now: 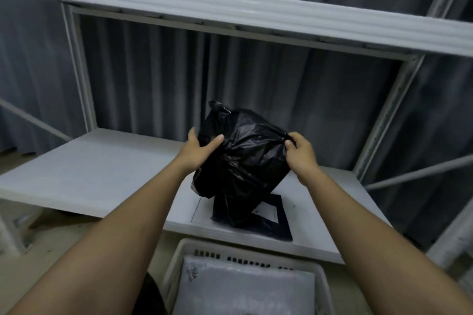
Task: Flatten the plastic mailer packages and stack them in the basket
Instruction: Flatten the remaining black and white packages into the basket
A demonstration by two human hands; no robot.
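Dim, cool, bluish light all over, with no hard shadows. Soft sheen glints off the crinkled black plastic mailer package (240, 158). The white metal shelf beam (230, 10) bows with wide-angle distortion. The white slotted plastic basket (245, 250) at the bottom edge looks soft and smeary.

Both bare forearms reach forward and up from the bottom corners of the view, converging toward the middle. The left hand (198, 152) is raised with its thumb spread apart from the fingers, gripping. The right hand (299, 155) is level with it, thumb and curled fingers pinching.
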